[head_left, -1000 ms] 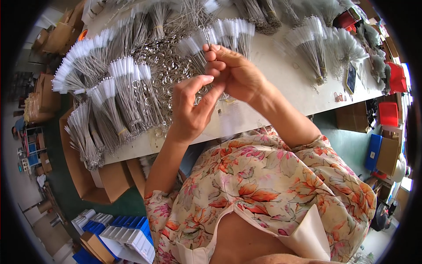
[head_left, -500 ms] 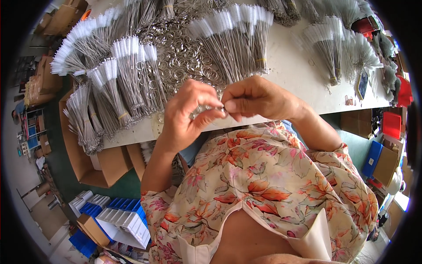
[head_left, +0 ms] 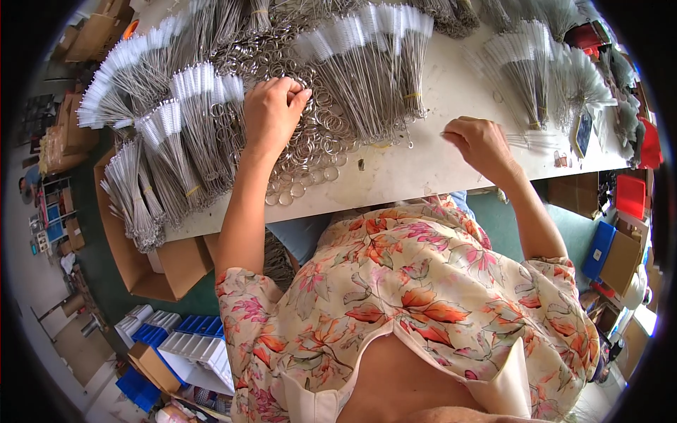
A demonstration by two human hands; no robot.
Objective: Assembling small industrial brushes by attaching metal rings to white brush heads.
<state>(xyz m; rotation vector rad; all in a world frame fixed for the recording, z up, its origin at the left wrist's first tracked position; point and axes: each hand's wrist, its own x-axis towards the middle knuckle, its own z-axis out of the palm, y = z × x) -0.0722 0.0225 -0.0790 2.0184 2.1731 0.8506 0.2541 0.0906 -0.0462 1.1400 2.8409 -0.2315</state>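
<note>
Metal rings (head_left: 319, 121) lie beside the bunched left hand (head_left: 273, 116), eleven o'clock; the right hand (head_left: 481, 146), two o'clock, is curled; either's hold I cannot tell.

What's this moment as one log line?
left hand: over metal rings; right hand: over table, hold unclear; wire brushes: clustered on table

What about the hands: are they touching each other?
No: the left hand is at the metal rings, the right hand apart over the table.

Left bare hand (head_left: 271, 116), fingers bunched over heaped round silvery metal rings (head_left: 321, 116); right bare hand (head_left: 484, 146), fingers curled, above the off-white tabletop (head_left: 395, 173); white-bristled, wire-stemmed brushes (head_left: 363, 74), either side of the rings.
</note>
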